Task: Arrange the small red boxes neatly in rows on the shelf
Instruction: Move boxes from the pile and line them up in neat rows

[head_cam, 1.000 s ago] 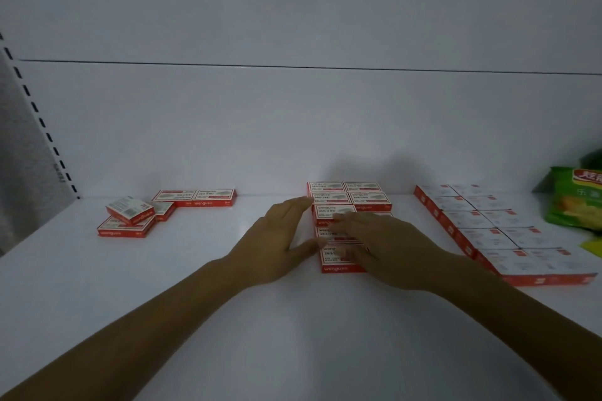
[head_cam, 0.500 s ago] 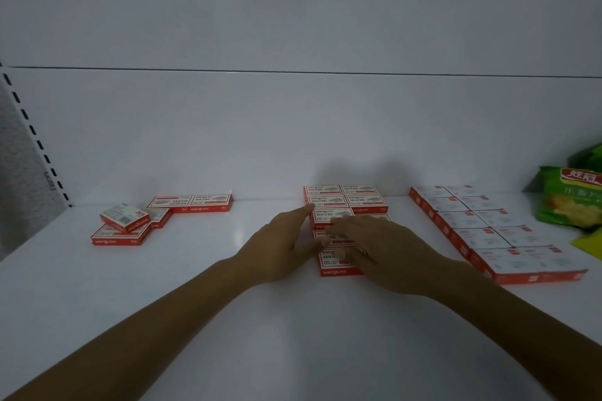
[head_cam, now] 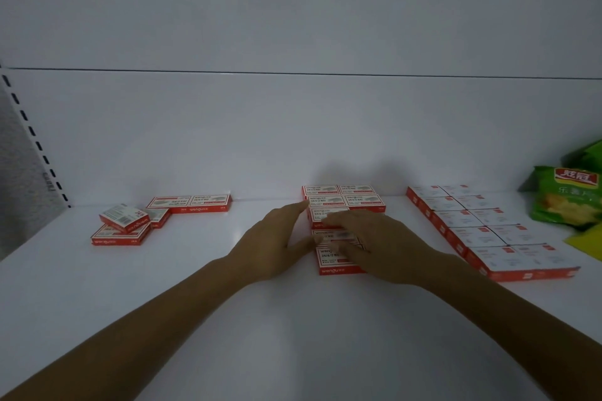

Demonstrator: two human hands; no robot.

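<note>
Small red and white boxes lie on a white shelf (head_cam: 293, 319). A middle block of boxes (head_cam: 342, 197) runs two wide from the back wall toward me. My left hand (head_cam: 277, 244) presses flat against the block's left side, fingers straight. My right hand (head_cam: 374, 241) lies flat on top of the front boxes (head_cam: 332, 262) and hides part of them. A tidy double row of boxes (head_cam: 472, 225) fills the right. At the left, a loose heap of boxes (head_cam: 123, 226) sits with one box tilted on top, and two boxes (head_cam: 192, 203) lie end to end behind it.
A green snack bag (head_cam: 566, 198) and a yellow item (head_cam: 586, 238) sit at the far right. A slotted shelf upright (head_cam: 35, 143) runs along the left wall. Bare shelf surface lies between the left heap and the middle block and along the front.
Both hands stay on the middle block with only slight shifts. The view has drifted a little, so everything sits slightly lower left in frame.
</note>
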